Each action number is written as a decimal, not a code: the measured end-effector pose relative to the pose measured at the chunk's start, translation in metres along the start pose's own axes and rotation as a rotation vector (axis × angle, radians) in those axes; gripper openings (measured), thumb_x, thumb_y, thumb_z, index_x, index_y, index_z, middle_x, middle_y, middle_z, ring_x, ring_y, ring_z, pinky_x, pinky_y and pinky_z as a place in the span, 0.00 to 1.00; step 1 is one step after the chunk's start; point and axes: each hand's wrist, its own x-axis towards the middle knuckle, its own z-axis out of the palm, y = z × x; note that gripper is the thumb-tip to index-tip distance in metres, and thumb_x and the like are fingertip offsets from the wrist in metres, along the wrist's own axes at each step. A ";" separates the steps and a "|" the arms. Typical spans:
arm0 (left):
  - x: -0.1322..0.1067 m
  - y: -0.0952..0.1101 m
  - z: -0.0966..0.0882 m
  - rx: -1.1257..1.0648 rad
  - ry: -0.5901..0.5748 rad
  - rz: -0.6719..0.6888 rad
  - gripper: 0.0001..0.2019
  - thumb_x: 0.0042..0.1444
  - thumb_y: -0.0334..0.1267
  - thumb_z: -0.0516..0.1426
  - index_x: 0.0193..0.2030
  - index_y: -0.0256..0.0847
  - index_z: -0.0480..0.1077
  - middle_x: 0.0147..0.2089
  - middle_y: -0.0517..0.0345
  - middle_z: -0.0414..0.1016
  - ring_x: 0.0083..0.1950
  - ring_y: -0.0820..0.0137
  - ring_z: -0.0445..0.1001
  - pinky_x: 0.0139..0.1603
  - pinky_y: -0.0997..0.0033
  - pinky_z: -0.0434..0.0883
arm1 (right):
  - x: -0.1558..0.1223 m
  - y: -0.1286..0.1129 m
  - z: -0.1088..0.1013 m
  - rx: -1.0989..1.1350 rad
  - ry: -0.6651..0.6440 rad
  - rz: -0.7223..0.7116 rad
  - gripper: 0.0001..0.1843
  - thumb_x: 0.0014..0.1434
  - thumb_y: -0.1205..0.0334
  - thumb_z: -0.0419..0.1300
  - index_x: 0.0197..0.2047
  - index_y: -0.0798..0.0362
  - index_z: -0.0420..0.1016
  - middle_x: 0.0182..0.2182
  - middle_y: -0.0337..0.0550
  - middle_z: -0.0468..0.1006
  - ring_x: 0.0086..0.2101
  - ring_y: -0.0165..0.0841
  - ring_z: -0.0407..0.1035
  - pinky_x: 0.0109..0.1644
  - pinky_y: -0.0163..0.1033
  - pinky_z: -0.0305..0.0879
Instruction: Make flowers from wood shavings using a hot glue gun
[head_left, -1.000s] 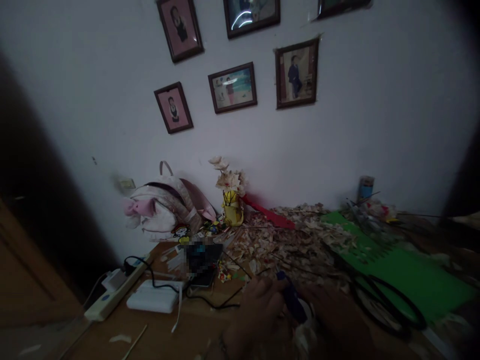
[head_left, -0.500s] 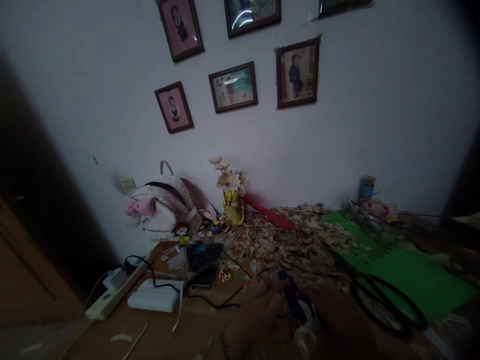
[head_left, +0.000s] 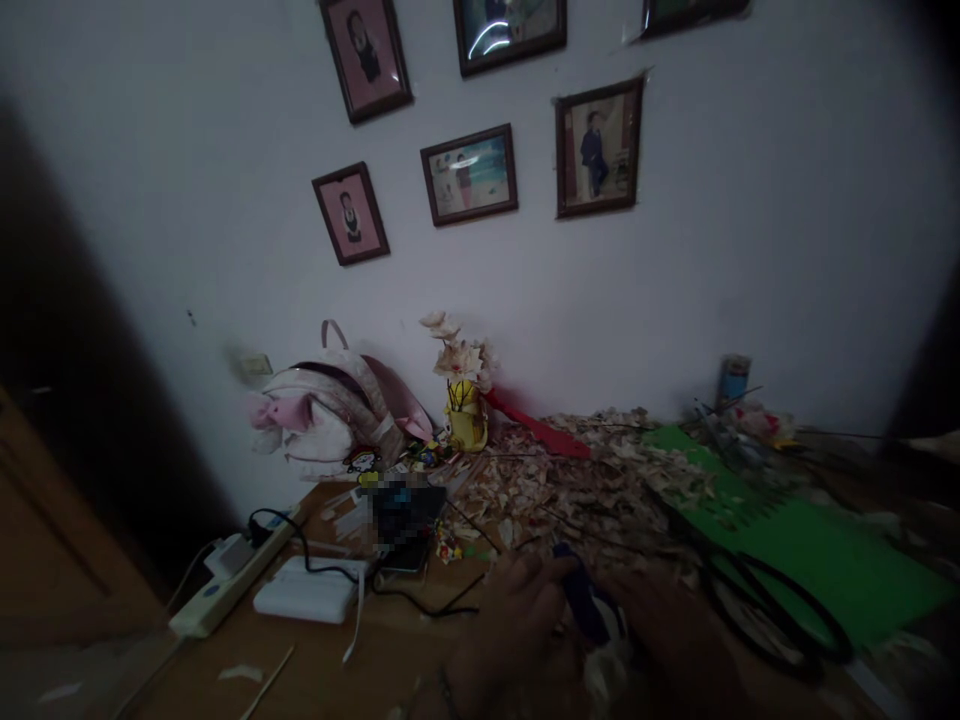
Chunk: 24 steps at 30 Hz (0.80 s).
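My left hand [head_left: 517, 620] is at the bottom centre, its fingers curled over the end of a dark blue tool handle [head_left: 583, 597]. My right hand [head_left: 667, 640] lies dark and blurred just beside the handle, on its right. Below the handle, a white crumpled piece [head_left: 609, 665] sits between my hands, and I cannot tell which hand holds it. Black-handled scissors [head_left: 772, 615] rest on a green mat [head_left: 817, 550] to the right of my right hand. A heap of pale wood shavings [head_left: 570, 490] lies just beyond my hands.
A white power bank [head_left: 304, 590] and a power strip [head_left: 225, 585] with black cables lie on the wooden table [head_left: 322, 655] at left. Further back are a pink-and-white backpack [head_left: 322, 420], a yellow vase with pale flowers [head_left: 465, 415] and a red strip [head_left: 536, 430].
My hands and the blue handle have shifted only slightly. The view has drifted a little, moving the wall pictures slightly to the right.
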 end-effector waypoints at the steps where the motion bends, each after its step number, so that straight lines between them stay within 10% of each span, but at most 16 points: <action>1: 0.001 0.000 0.000 -0.008 0.011 -0.004 0.09 0.55 0.42 0.49 0.29 0.41 0.63 0.43 0.60 0.77 0.38 0.71 0.67 0.36 0.67 0.62 | 0.001 0.000 -0.001 0.001 -0.005 -0.003 0.23 0.64 0.56 0.37 0.37 0.54 0.72 0.28 0.40 0.79 0.29 0.28 0.70 0.36 0.34 0.60; 24: 0.005 0.000 -0.005 -0.006 0.052 0.046 0.13 0.60 0.35 0.42 0.28 0.41 0.63 0.40 0.58 0.77 0.36 0.71 0.67 0.35 0.67 0.61 | -0.010 0.012 0.001 -0.060 -0.037 -0.088 0.15 0.55 0.60 0.47 0.41 0.56 0.69 0.31 0.44 0.79 0.30 0.32 0.72 0.35 0.36 0.63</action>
